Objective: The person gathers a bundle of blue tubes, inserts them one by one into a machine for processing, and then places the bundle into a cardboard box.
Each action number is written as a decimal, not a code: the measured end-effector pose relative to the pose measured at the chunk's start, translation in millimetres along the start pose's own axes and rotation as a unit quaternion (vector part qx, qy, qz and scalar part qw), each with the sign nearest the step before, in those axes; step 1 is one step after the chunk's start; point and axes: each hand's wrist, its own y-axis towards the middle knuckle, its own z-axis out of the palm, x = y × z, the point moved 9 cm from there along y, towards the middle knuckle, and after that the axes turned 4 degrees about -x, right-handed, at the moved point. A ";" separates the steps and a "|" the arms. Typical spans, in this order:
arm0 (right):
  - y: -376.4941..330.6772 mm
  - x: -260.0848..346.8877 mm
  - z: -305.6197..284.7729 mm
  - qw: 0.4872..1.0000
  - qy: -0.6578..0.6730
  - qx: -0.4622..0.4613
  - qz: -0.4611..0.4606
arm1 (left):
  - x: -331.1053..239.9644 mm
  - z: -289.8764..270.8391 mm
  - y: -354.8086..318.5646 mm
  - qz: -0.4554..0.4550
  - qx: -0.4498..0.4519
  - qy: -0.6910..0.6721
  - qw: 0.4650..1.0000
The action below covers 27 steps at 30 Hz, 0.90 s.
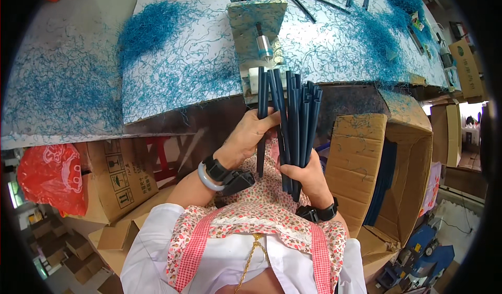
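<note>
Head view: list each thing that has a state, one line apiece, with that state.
Left hand: closed on one dark blue stick, held upright.
Right hand: gripping a bundle of dark blue sticks, fanned upright.
Cardboard box: open, flaps out.
Table: strewn with blue shavings.

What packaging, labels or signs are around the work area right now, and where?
Brown cardboard box, lower left under the table, black handling symbols on its side.
Open brown carton, right of the hands, dark rods inside.
Red plastic bag, far left.
Small brown box, far right edge.
</note>
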 end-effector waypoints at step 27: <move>17.8 6.5 12.5 1.000 0.015 0.006 -0.018 | -10.1 -8.9 5.8 0.008 -0.082 -0.037 0.996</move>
